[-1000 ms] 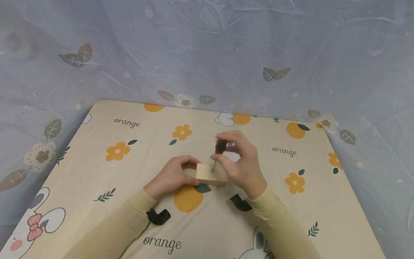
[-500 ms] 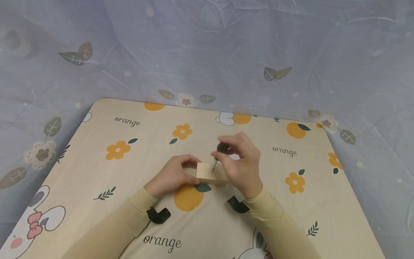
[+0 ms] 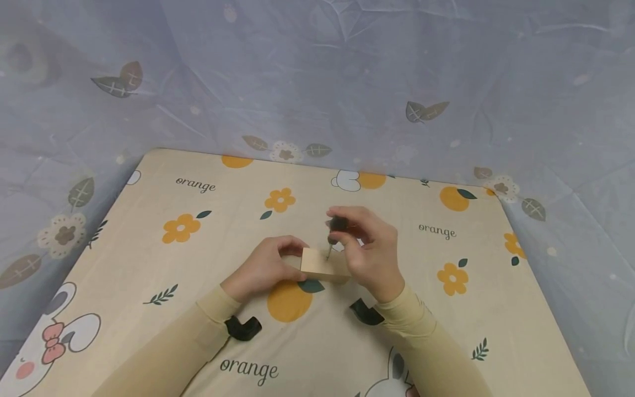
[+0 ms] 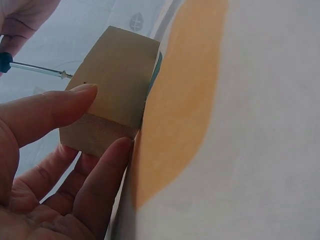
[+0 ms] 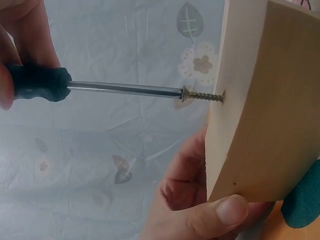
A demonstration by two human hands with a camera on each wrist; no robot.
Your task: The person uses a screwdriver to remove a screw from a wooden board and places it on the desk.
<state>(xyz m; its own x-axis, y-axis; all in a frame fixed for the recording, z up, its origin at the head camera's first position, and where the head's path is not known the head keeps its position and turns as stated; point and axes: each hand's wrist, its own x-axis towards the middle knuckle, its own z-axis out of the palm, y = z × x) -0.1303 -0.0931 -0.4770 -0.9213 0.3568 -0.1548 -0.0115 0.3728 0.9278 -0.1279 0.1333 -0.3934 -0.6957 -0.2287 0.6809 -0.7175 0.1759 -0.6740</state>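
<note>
My left hand (image 3: 265, 269) grips the left end of a pale wooden block (image 3: 319, 263), thumb on its near side and fingers round the end. The block sits on the table. In my right hand (image 3: 374, 251) is a screwdriver with a dark handle (image 5: 42, 82), pinched between thumb and fingers above the block. Its metal shaft (image 5: 125, 89) meets the head of a brass-coloured screw (image 5: 202, 95). The screw's tip is sunk in the block's top face, and much of its thread still shows. The left wrist view also shows the screwdriver shaft (image 4: 37, 68) against the screw.
A cream tablecloth (image 3: 248, 209) printed with oranges, flowers and words covers the table. Behind it and at both sides hangs a pale blue-grey patterned curtain (image 3: 307, 82). Black curved pieces (image 3: 244, 328) are at both wrists.
My right thumb and fingers have shifted round the screwdriver handle, and the handle's tilt has varied slightly. The left hand and the block have stayed in place.
</note>
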